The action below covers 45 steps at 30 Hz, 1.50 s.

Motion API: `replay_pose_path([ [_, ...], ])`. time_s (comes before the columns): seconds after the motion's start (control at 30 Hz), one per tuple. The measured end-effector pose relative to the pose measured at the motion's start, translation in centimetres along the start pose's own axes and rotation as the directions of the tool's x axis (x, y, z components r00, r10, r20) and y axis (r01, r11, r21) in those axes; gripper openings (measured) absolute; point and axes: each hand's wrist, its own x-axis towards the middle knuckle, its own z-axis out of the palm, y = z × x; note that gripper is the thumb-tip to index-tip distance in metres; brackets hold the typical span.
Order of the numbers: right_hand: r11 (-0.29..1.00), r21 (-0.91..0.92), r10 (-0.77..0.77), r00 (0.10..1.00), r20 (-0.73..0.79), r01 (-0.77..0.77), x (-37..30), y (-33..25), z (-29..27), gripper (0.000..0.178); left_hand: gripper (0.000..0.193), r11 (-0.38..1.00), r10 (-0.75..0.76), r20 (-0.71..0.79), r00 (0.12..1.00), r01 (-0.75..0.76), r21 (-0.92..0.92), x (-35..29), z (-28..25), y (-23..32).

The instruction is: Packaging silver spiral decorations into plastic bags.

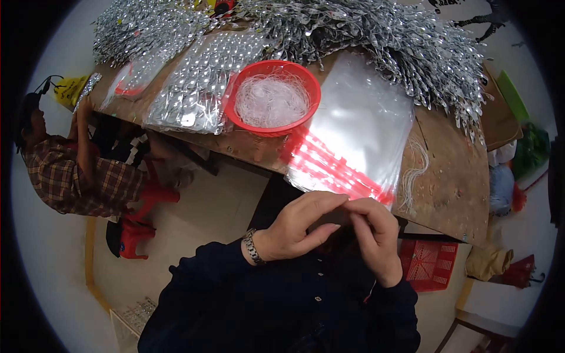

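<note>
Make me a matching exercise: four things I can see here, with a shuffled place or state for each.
Things:
1. red bowl
2. clear bag stack
3. left hand
4. red crate

Places and states:
A. has a watch at its wrist
B. lower than the tabletop, toward the picture's right
C. holds tangled pale strands
D. shows red at its near end

Pairs: 1-C, 2-D, 3-A, 4-B

The right hand (379, 238) could pass low over bare wood at the right end of the bench (453, 182), beside the flat clear bags (365, 112), with a loose bundle of pale threads (416, 169) lying in that lane. Left of the bags, the red basket (273, 130) stood in the way, and beyond them a bushy heap of silver strands (376, 29) blocked the far side.
</note>
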Motion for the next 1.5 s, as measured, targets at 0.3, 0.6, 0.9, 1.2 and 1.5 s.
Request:
replay_pose_path([
  [0.3, 0.992, 0.086, 0.117, 0.957, -0.267, -0.097, -2.5, 0.1, -3.5, 0.017, 0.035, 0.912, 0.154, -0.052, 0.987, -0.122, 0.391, 1.8, -2.5, -0.6],
  [0.6, 0.963, 0.268, 0.135, 0.906, -0.402, -0.025, -1.8, 1.5, -5.2, 0.021, 0.041, 0.604, 0.136, -0.148, 0.979, 0.036, 0.796, 3.0, -5.0, -1.2],
  [0.9, 0.872, 0.482, 0.155, 0.884, -0.442, 0.088, -0.8, 2.9, -5.6, 0.028, 0.041, 0.494, 0.114, -0.110, 0.987, 0.040, 0.868, 3.5, -6.3, -2.8],
  [1.2, 0.985, 0.170, 0.061, 0.982, -0.177, -0.031, 0.0, 1.3, -3.3, 0.020, 0.022, 0.276, 0.143, -0.039, 0.989, -0.002, 0.961, 4.6, -7.9, -5.7],
  [1.5, 0.997, -0.032, -0.072, 0.997, -0.028, 0.072, 0.6, 1.4, -1.4, 0.020, 0.016, 0.334, 0.240, -0.041, 0.970, -0.042, 0.942, 4.8, -8.2, -5.6],
])
